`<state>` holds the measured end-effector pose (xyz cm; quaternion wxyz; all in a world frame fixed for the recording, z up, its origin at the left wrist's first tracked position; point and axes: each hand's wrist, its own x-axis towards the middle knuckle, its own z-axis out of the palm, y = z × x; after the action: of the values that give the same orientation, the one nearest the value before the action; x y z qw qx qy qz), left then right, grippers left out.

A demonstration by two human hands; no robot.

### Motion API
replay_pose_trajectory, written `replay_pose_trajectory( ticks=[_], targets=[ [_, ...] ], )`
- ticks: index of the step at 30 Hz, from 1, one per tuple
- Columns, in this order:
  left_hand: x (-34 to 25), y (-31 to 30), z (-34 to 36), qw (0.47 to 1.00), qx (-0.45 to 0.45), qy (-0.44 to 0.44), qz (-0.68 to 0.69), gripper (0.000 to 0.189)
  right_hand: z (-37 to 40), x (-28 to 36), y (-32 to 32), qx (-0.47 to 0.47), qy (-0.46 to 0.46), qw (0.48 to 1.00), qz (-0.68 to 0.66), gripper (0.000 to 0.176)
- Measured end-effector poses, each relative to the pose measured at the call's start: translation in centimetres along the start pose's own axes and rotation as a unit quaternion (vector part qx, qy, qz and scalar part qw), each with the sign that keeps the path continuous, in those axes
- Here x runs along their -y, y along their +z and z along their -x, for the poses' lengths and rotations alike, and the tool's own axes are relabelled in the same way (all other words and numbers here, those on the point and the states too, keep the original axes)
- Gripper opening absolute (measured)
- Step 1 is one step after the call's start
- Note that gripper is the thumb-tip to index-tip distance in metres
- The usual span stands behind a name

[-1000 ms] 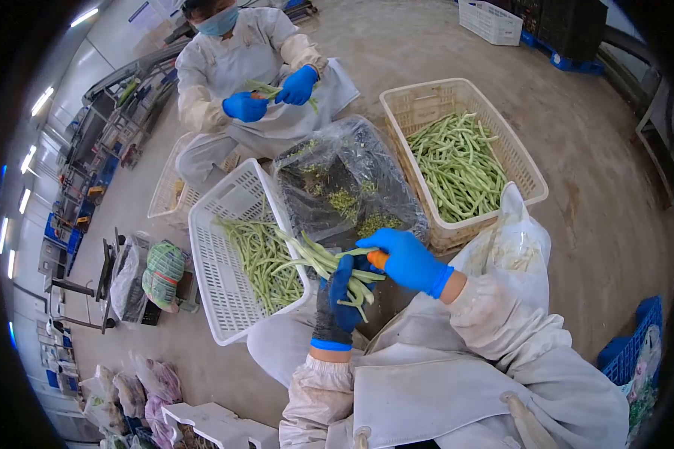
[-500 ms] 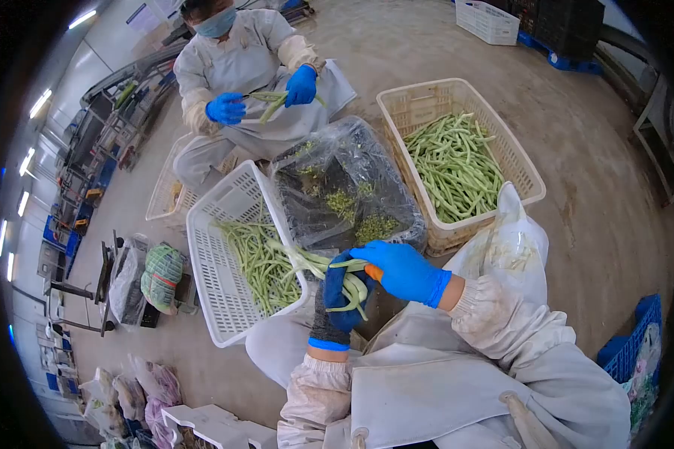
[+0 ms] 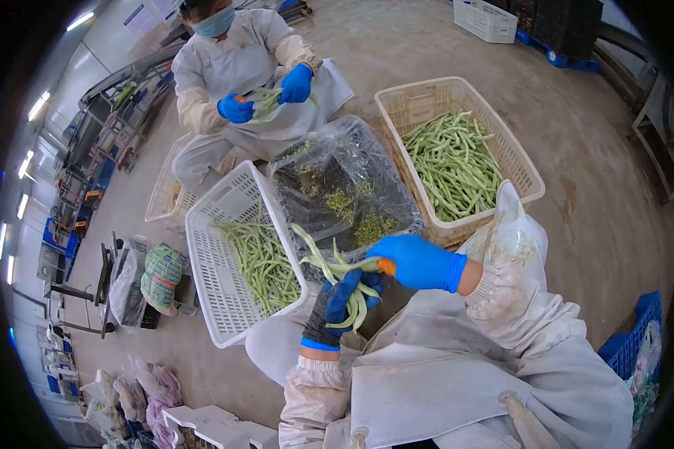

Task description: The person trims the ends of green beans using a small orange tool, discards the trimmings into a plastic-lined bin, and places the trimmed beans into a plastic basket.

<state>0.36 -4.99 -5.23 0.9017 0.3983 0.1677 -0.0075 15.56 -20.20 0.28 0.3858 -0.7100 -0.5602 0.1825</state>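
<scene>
Green beans (image 3: 357, 308) are bunched in my left hand (image 3: 342, 298), which wears a dark blue and grey glove. Its fingers are wrapped around them, and their ends stick out above and below. My right hand (image 3: 419, 262), in a bright blue glove, is closed on a small orange-handled tool (image 3: 386, 266); its working end cannot be made out. The tool touches or nearly touches a bean running from the bunch. Just beyond both hands is a box lined with clear plastic (image 3: 404, 213), with green trimmings (image 3: 374, 227) in it.
Left of the lined box, a white crate (image 3: 216, 314) holds beans; a cream crate (image 3: 528, 176) of beans stands to the right. Across from me sits a co-worker (image 3: 232, 56) in blue gloves, holding beans. A blue basket (image 3: 627, 348) is at lower right, bags (image 3: 157, 382) at lower left.
My right hand has moved slightly right, away from my left hand. The beans in my left hand have shifted, with one end now pointing further up. The co-worker's hands have come closer together.
</scene>
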Motion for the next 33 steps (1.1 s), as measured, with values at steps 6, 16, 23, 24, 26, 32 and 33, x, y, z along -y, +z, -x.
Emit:
replay_pose_trajectory(
  ticks=[6,16,23,24,26,32,33],
  targets=[
    [0.3,-1.2,-0.1,0.98,-0.073,0.131,-0.131,0.025,0.3,-5.8,-8.9,-0.305,0.009,0.916,0.259,0.03],
    [-0.6,2.7,-0.5,0.977,-0.136,0.09,0.14,0.026,1.9,1.6,0.4,-0.008,0.015,0.999,0.027,0.028],
    [-0.1,1.8,0.2,0.982,-0.087,0.137,0.092,0.033,1.1,1.1,2.5,-0.082,-0.061,0.991,0.087,0.008],
    [-0.1,1.8,0.3,0.985,-0.061,0.154,0.055,0.034,1.0,1.0,2.6,-0.085,-0.068,0.989,0.097,0.007],
    [-0.2,1.6,0.1,0.985,-0.065,0.134,0.084,0.032,1.1,0.9,3.1,-0.098,-0.074,0.99,0.069,0.009],
    [1.5,0.6,-0.6,0.98,-0.071,0.182,0.018,0.03,1.0,1.0,3.2,-0.111,-0.094,0.988,0.058,0.013],
    [1.8,0.3,-0.6,0.975,-0.063,0.211,-0.023,0.031,1.0,1.1,3.1,-0.092,-0.1,0.986,0.096,0.012]
  ],
)
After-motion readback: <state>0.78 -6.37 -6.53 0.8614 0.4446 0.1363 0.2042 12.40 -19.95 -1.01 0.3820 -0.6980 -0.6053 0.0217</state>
